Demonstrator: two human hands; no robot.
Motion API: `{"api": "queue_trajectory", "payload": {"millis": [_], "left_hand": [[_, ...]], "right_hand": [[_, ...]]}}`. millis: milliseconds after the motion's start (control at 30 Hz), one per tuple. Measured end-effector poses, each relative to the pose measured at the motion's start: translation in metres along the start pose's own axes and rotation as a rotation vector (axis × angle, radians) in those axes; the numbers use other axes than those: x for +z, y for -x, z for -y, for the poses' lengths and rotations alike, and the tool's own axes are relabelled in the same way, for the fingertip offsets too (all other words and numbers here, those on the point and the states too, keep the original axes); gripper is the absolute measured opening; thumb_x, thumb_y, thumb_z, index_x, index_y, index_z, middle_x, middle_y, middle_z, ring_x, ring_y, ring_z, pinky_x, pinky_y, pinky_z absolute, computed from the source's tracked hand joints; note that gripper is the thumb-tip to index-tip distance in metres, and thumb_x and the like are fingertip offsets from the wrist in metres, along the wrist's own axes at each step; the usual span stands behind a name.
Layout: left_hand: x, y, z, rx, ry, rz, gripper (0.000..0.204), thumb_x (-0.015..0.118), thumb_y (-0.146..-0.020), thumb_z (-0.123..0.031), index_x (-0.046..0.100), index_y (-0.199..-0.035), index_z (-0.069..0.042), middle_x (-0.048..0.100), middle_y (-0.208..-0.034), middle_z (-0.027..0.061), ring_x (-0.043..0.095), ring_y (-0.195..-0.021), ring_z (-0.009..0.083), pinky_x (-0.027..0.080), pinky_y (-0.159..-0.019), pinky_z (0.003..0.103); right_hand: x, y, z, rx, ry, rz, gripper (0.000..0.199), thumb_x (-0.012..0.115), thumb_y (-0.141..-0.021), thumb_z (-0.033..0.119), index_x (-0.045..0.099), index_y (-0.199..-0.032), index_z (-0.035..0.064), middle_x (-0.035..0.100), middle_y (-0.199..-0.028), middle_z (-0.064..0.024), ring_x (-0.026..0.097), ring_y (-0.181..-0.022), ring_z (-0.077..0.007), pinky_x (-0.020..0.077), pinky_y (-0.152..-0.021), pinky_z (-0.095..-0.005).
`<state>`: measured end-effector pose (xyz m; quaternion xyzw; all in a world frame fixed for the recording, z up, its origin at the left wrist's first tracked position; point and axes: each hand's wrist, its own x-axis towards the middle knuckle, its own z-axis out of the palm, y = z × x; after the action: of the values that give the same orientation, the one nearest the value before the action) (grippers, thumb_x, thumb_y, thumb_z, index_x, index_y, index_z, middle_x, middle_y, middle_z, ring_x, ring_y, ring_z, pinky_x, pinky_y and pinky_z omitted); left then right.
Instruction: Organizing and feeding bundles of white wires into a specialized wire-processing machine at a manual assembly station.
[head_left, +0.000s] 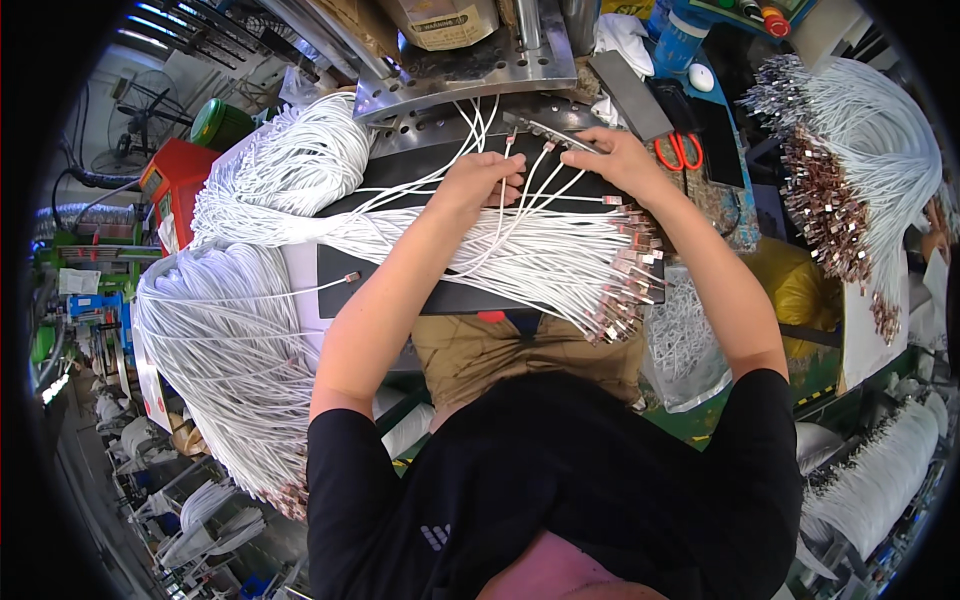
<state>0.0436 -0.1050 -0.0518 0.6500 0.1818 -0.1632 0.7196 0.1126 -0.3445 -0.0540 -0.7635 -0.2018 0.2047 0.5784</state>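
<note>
A thick bundle of white cables (520,255) with metal plug ends (625,290) lies across a black work mat (400,175). My left hand (485,178) pinches a few of these cable ends near the mat's far side. My right hand (610,155) holds several plug ends at a narrow metal fixture bar (545,128), just below a perforated steel machine plate (470,75). A single loose cable with its plug (350,277) lies to the left of my left forearm.
Large hanks of white cable (225,350) drape off the bench at left, and more (860,150) hang at right with copper-coloured ends. Red-handled scissors (682,150) lie right of my right hand. A blue bottle (682,38) stands behind, a yellow bag (800,290) at right.
</note>
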Motion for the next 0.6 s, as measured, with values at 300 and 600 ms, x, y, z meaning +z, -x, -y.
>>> {"api": "queue_trajectory", "payload": {"millis": [300,600], "left_hand": [[-0.011,0.008,-0.022,-0.183,-0.190,0.195,0.029,0.065,-0.097,-0.029,0.076,-0.097,-0.001,0.055,-0.062,-0.0028,0.048,-0.051,0.0060,0.037,-0.048,0.020],[-0.003,0.021,-0.024,-0.022,-0.658,0.129,0.040,0.062,-0.098,-0.038,0.074,-0.094,0.000,0.061,-0.064,-0.0032,0.054,-0.055,0.0102,0.044,-0.056,0.024]], "right_hand": [[-0.005,0.001,0.006,0.072,-0.034,0.099,0.042,0.079,-0.085,0.025,0.067,-0.114,-0.0033,0.071,-0.097,-0.0072,0.063,-0.086,-0.0096,0.0483,-0.079,-0.0247],[0.002,0.008,0.035,0.096,0.352,0.135,0.032,0.073,-0.089,0.021,0.067,-0.114,0.0020,0.071,-0.097,-0.0066,0.063,-0.082,-0.0140,0.0489,-0.078,-0.0276]]}}
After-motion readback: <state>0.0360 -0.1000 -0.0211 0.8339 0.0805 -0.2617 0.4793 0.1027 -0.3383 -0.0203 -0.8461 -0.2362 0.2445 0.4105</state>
